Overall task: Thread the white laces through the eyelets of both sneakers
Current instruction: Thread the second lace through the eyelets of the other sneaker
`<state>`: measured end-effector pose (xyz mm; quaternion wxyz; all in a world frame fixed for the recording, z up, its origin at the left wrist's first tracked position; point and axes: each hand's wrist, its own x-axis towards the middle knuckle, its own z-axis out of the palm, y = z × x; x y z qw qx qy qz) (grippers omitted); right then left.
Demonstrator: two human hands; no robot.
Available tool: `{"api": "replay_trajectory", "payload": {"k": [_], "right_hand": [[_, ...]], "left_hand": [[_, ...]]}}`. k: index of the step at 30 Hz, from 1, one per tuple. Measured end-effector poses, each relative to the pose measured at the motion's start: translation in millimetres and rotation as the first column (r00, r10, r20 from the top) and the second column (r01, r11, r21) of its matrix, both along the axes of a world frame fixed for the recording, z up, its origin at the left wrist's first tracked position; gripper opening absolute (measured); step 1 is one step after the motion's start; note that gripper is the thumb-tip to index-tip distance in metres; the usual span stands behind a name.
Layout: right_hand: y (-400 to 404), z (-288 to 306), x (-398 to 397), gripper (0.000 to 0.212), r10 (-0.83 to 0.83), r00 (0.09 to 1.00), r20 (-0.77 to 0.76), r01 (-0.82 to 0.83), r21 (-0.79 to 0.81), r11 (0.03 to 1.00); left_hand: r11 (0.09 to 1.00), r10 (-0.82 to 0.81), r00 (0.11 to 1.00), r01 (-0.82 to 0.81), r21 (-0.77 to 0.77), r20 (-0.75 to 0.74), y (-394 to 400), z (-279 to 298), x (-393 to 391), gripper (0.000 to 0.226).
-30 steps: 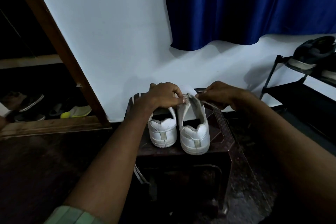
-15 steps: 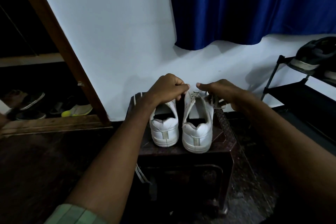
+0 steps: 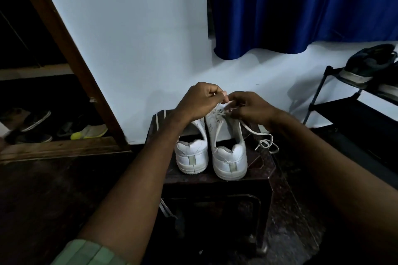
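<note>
Two white sneakers stand heels toward me on a dark stool (image 3: pixel 260 170). The left sneaker (image 3: pixel 191 155) is partly hidden under my left wrist. Over the front of the right sneaker (image 3: pixel 229 153) both hands meet. My left hand (image 3: pixel 200 101) pinches a short piece of white lace (image 3: pixel 261 139) between thumb and fingers above the eyelets. My right hand (image 3: pixel 251 108) curls its fingers round the lace just beside it. The lace's free end trails off the right sneaker and lies looped on the stool's right side.
A white wall and a blue curtain (image 3: pixel 301 6) stand behind the stool. A black shoe rack (image 3: pixel 353 105) with dark shoes is at right. More shoes (image 3: pixel 88 131) lie beyond a wooden frame (image 3: pixel 64 34) at left. Another lace (image 3: pixel 165 211) hangs off the stool's left front.
My hands have come together above the right sneaker's eyelets. The lace's loose end, earlier near my right hand, now lies on the stool at right.
</note>
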<state>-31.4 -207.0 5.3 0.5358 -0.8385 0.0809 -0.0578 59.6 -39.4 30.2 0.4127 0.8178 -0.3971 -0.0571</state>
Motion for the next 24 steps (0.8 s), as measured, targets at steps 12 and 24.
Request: {"api": "replay_trajectory", "payload": {"k": [12,24], "right_hand": [[5.2,20.6,5.6,0.038,-0.14,0.99,-0.02,0.099,0.8,0.592],[8.8,-1.5,18.5,0.027,-0.021,0.961,0.276,0.099,-0.27,0.958]], "left_hand": [[0.95,0.31,0.948,-0.306,-0.067,0.066,22.8,6.3,25.9,0.058],[0.992,0.116,0.981,-0.123,0.033,0.153,5.4,-2.2,16.4,0.046]]}}
